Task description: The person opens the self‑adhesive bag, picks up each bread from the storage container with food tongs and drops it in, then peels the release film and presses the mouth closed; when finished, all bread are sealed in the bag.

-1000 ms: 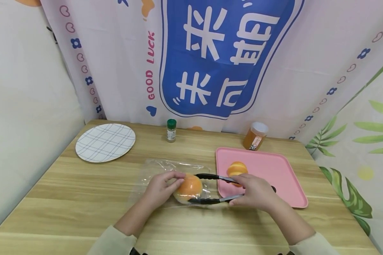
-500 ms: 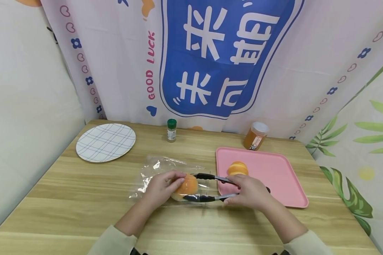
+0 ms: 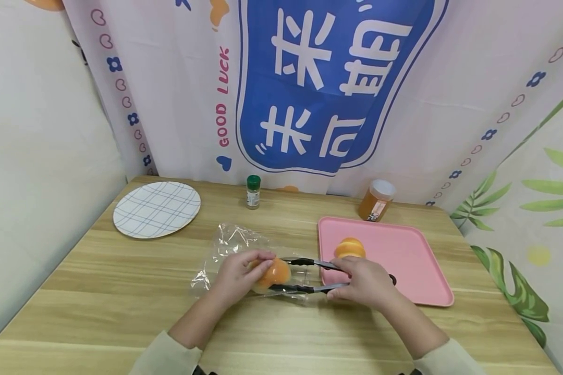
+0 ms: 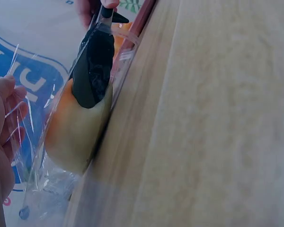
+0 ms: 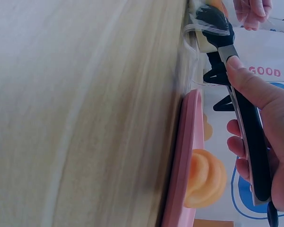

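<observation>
A round orange-topped bread bun (image 3: 278, 273) lies inside a clear plastic bag (image 3: 234, 237) on the wooden table. My left hand (image 3: 240, 276) pinches the upper film of the bag over the bun; in the left wrist view its thumb and fingertips (image 4: 9, 82) hold the film. My right hand (image 3: 368, 281) grips a pair of black-and-silver tongs (image 5: 248, 137). The black tips of the tongs reach through the bag's mouth and lie on either side of the bun. The bun's left end is partly hidden by my left fingers.
A pink tray (image 3: 403, 260) on the right bears another bread roll (image 3: 350, 248), partly behind my right hand. Behind it stands a jar of amber contents (image 3: 376, 200). A green-capped shaker bottle (image 3: 253, 192) and a checked plate (image 3: 157, 209) are at the back.
My right hand has moved left with the tongs, and their tips sit deeper in the bag. The bun has shifted slightly left. The bag's far left part has risen and crumpled.
</observation>
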